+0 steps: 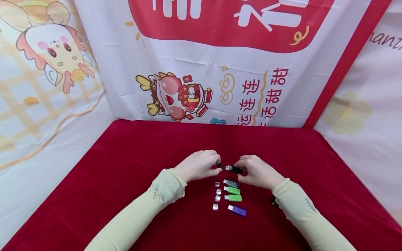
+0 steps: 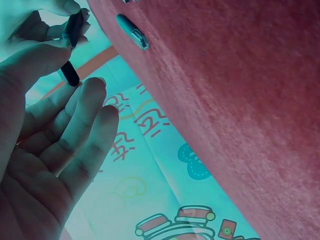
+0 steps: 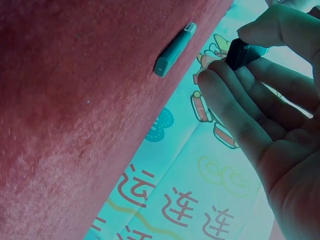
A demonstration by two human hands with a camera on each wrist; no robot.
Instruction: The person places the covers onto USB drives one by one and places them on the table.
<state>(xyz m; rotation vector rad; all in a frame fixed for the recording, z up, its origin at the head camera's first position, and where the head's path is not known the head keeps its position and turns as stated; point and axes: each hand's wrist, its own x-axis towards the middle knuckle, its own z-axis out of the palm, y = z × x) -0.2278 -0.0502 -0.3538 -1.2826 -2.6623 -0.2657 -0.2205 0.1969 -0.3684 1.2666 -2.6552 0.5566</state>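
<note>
My right hand (image 1: 255, 171) pinches a black USB flash drive (image 1: 236, 170) between thumb and fingers, its metal plug pointing left. Across a small gap, my left hand (image 1: 201, 165) pinches a small black cap (image 1: 219, 165) between thumb and forefinger. In the left wrist view the cap (image 2: 69, 74) shows as a dark rounded strip beyond the thumb. The right wrist view shows the black drive (image 3: 237, 54) at the fingertips. Just nearer than my right hand lies a grey flash drive (image 1: 231, 183), with its plug also to the left.
Two green flash drives (image 1: 234, 198) and a purple one (image 1: 239, 211) continue the column nearer on the red cloth (image 1: 157, 219). Left of them runs a column of several small clear caps (image 1: 215, 207). A printed fabric backdrop (image 1: 220, 59) rises behind the table, with side hangings.
</note>
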